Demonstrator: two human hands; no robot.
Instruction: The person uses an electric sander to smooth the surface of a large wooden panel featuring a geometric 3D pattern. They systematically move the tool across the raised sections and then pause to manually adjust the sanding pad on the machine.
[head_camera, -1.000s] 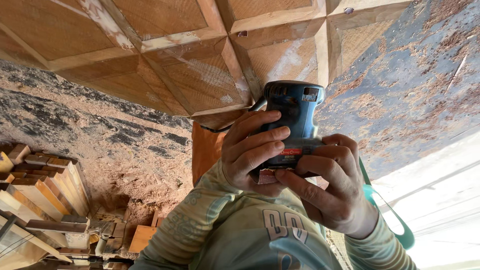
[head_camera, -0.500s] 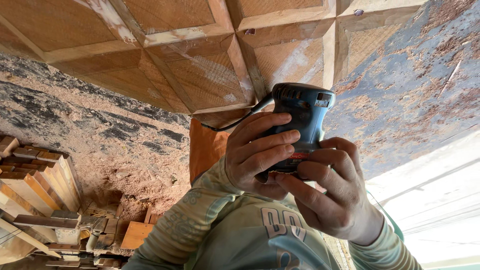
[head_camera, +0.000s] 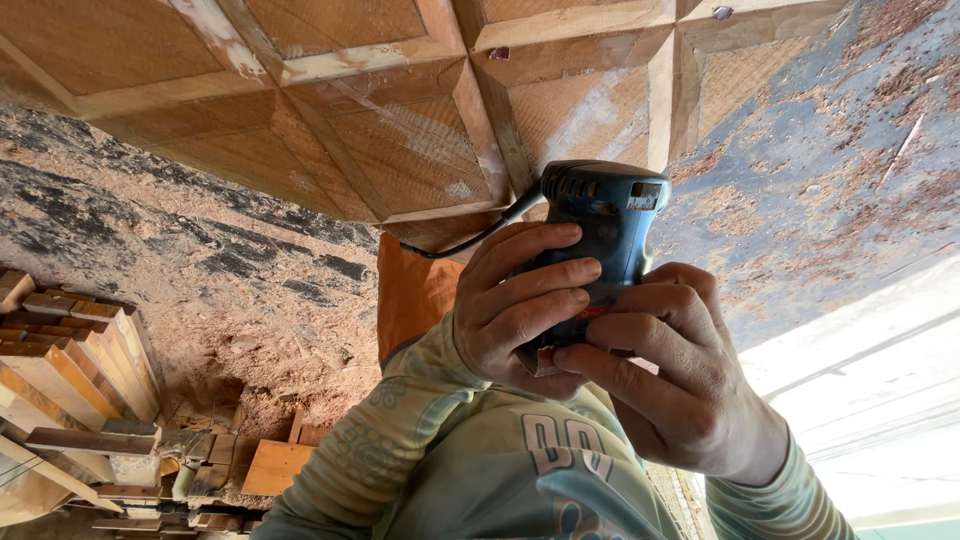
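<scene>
Both hands are wrapped round a blue electric sander (head_camera: 598, 225), which sits in the middle of the view, held against the person's chest. The fingers (head_camera: 540, 275) of the left hand (head_camera: 515, 310) curl tightly across the sander's near side, four of them stacked one above the other, knuckles bent, thumb tucked beneath. The right hand (head_camera: 665, 375) closes on the lower right of the housing, its fingers pressing in from the right, with the index finger reaching under the base, where a small reddish scrap of abrasive sheet (head_camera: 540, 360) shows between the two hands. Both wrists bend inward, and pale green patterned sleeves (head_camera: 400, 430) run back from them to the body.

The sander is dark blue with vent slots near its top and a black cord (head_camera: 470, 238) leaving its left side. Just beyond it lies a wooden panel (head_camera: 400, 130) of diamond-shaped frames with pale filler patches. Sawdust (head_camera: 250, 300) covers the ground to the left, where cut timber blocks (head_camera: 70, 370) are stacked. An orange cloth (head_camera: 410, 295) hangs just left of the left hand.
</scene>
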